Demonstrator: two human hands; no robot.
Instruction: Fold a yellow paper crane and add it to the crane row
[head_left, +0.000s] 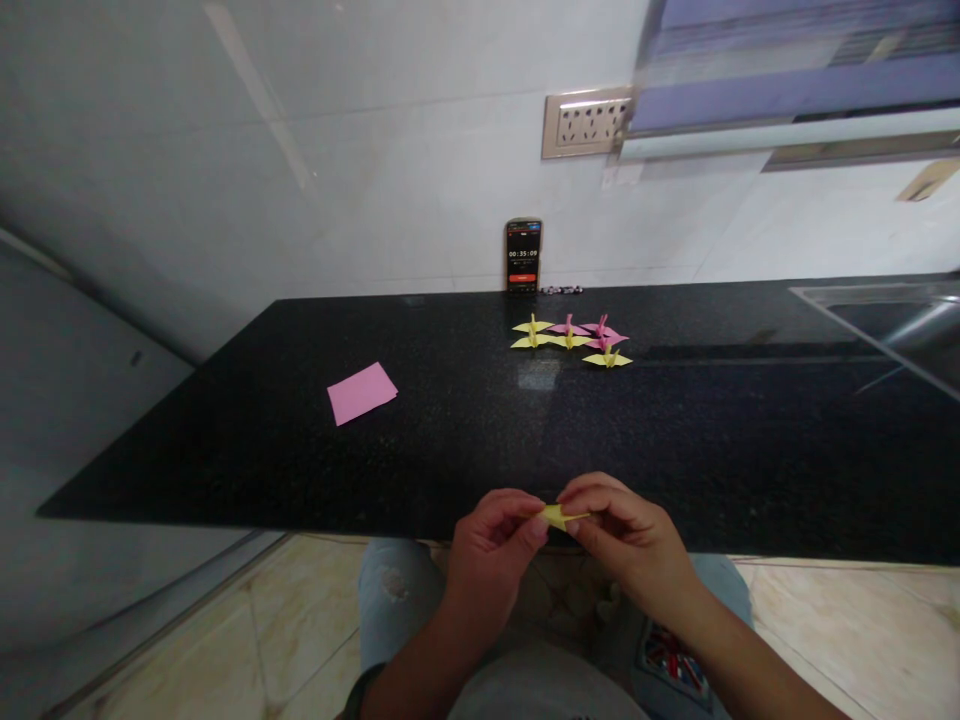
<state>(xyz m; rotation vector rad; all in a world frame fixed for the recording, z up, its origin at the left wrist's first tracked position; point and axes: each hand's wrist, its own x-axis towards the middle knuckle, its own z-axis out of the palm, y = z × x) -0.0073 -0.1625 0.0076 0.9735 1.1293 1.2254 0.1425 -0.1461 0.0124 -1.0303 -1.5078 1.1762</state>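
Note:
A small piece of folded yellow paper (556, 517) is held between my two hands at the counter's front edge. My left hand (499, 540) pinches its left end between thumb and fingers. On the other end, my right hand (619, 525) has thumb and fingertips closed. The fingers cover part of the paper, so its full shape is hidden. Farther back on the counter stand several folded paper cranes, yellow ones (608, 359) and pink ones (602, 328), grouped close together.
Pink paper sheets (362, 393) lie stacked on the black countertop (450, 420) at left. A phone (523, 256) showing a running timer leans on the wall, a beaded strap (562, 290) beside it. A sink (900, 320) is at right, a socket panel (587, 123) above.

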